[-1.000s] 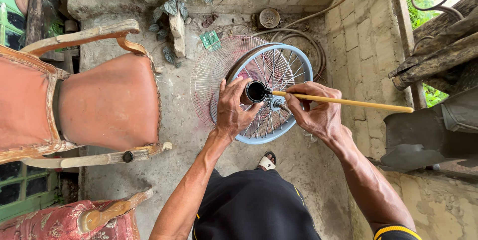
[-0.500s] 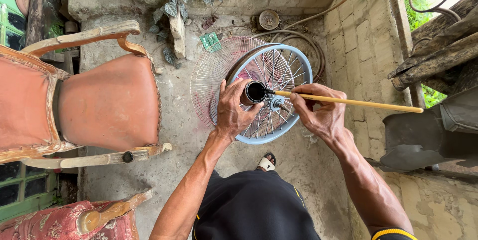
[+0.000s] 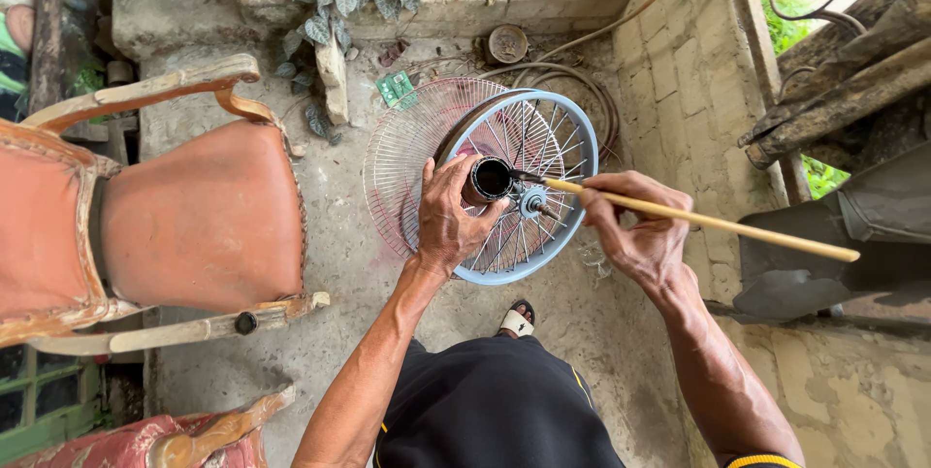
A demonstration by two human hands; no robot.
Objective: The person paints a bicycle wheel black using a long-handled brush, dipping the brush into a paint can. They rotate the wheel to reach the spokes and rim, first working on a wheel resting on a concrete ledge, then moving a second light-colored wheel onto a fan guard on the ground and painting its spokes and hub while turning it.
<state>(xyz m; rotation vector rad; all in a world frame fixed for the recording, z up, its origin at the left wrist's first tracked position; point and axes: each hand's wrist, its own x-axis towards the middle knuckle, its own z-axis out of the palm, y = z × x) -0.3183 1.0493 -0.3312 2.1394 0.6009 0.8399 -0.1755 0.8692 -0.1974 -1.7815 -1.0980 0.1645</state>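
Note:
My left hand point(image 3: 448, 221) grips a small dark can of black paint point(image 3: 488, 180), held over a round wire fan guard with a pale blue rim point(image 3: 561, 243). My right hand point(image 3: 635, 230) holds a long thin wooden-handled brush point(image 3: 718, 224), its tip dipped at the can's mouth. A second, pinkish-white wire guard point(image 3: 407, 153) lies flat on the concrete behind the blue one. The blue guard's hub point(image 3: 531, 201) sits just right of the can.
An orange leather armchair point(image 3: 184, 221) with worn wooden arms stands at the left. A concrete ledge point(image 3: 504, 12) at the back carries tools and plants. A block wall point(image 3: 693, 90) rises on the right, with a coiled hose point(image 3: 592, 90) at its foot. My sandalled foot point(image 3: 517, 318) rests below the guard.
The brush tip has moved from the guard's hub to the mouth of the can. My left hand and the can have stayed nearly still.

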